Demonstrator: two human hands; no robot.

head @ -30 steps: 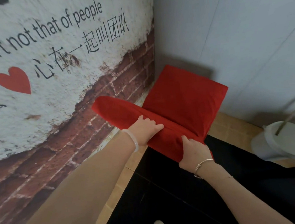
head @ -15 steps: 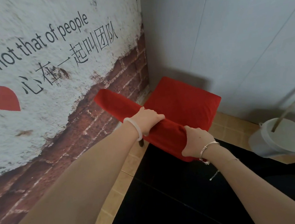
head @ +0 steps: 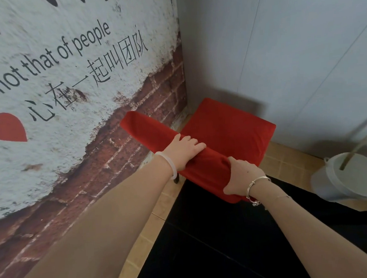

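The soft red fabric cloth (head: 232,130) lies in the corner where the two walls meet, over a support it hides. Its near part is wound into a thick roll, while the far part lies flat, not yet rolled. The left hand (head: 182,152) curls over the roll's middle and the right hand (head: 241,176) grips its near end. The rolling looks about half done.

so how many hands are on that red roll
2. The left hand curls over the middle of the rolled red cloth; the right hand grips its near end.
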